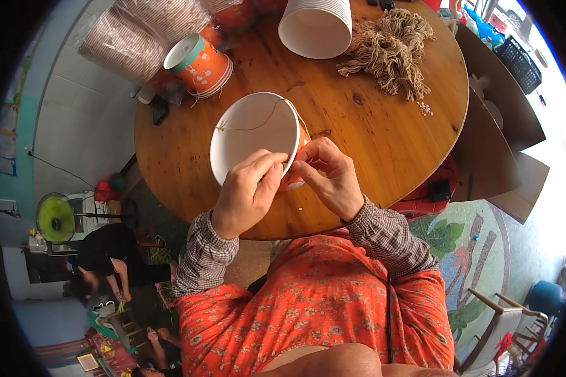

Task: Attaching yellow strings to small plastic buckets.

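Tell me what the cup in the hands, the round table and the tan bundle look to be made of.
Cup: probably paper, matte white inside, thin rolled rim. Table: wood, glossy varnish, visible grain and knots. Bundle: likely jute or paper twine, fibrous and dull.

My left hand [248,191] covers the near rim of the paper cup [255,135], and my right hand [330,176] hides most of its orange outer wall, so where the thin string [251,125] ends at my fingertips I cannot tell. The stack of white cups [316,26] is cut off by the top edge, as are the bagged cups [144,31]. The small specks [426,109] beside the twine bundle [390,50] are too tiny to identify. A person [107,257] on the floor is partly blurred.
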`<state>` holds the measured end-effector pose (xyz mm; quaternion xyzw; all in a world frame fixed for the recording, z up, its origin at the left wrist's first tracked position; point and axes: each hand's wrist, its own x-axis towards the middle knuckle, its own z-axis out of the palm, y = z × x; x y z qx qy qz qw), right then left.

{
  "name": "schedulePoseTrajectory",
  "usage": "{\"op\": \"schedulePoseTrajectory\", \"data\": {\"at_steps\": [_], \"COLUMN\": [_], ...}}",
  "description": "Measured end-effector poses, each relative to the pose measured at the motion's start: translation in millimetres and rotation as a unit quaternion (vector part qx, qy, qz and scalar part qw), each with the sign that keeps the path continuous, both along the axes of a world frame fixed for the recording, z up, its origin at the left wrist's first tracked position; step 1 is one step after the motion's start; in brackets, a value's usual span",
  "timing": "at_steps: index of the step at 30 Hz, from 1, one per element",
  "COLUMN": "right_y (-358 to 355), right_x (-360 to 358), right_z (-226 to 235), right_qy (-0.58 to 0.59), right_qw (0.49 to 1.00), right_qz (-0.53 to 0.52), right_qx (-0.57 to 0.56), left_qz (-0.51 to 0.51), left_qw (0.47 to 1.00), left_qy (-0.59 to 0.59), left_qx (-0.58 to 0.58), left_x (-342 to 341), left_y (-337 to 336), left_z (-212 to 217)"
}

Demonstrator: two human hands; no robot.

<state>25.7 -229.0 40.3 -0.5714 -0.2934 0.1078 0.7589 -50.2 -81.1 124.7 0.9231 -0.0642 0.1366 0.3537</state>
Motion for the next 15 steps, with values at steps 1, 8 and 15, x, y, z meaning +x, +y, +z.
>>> {"op": "schedulePoseTrajectory", "data": {"at_steps": [1,8,15], "right_y": [-1.3,-6.7,-31.9], "right_x": [-1.4,2.5,38.3], "right_z": [1.9,1.2,21.4], "right_qy": [0.006,0.001,-0.415], "right_qw": [1.000,0.999,0.830], "right_qz": [-0.002,0.015,-0.150], "right_qx": [-0.022,-0.047,-0.342], "left_qz": [-0.003,-0.040,-0.034], "left_qw": [1.000,0.994,0.997], "left_qy": [0.013,0.098,0.071], "left_qx": [0.000,-0.042,-0.016], "left_x": [2.3,17.2,11.7], "left_y": [2.1,17.1,13.9], "left_z": [-0.1,-10.6,-5.8]}}
